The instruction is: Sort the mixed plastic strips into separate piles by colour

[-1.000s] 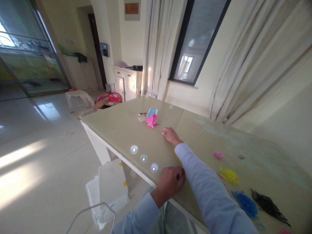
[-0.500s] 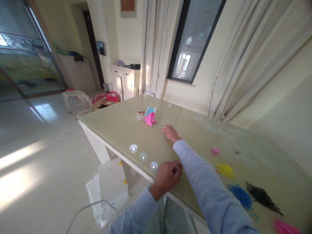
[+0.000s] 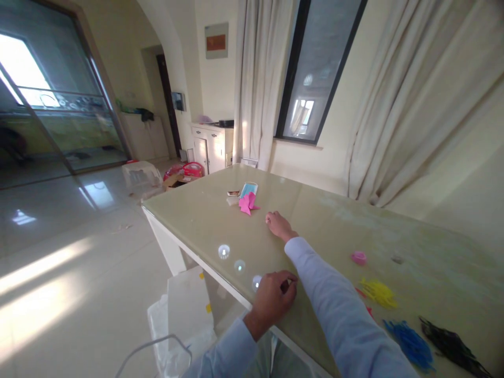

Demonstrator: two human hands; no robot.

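My right hand [image 3: 279,224] reaches out over the middle of the table [image 3: 205,223], just right of a pink folded paper piece [image 3: 248,203]. Its fingers are closed, and anything between them is too small to name. Near the table's front edge, my left hand [image 3: 274,299] has thumb and fingertips pinched together beside the right sleeve; what they hold, if anything, cannot be made out. Behind the pink paper lie a blue face mask [image 3: 249,189] and a small brown-and-white item [image 3: 233,193].
To the right lie a pink ring-shaped item [image 3: 358,258], yellow strands [image 3: 378,293], blue strands [image 3: 409,344] and black strands [image 3: 452,344]. Red pieces show partly behind the right sleeve. A white box [image 3: 189,304] stands below the table's left edge.
The view has shifted, so the table and objects appear lower and mostly further right. Both hands keep about the same closed pose and place over the table.
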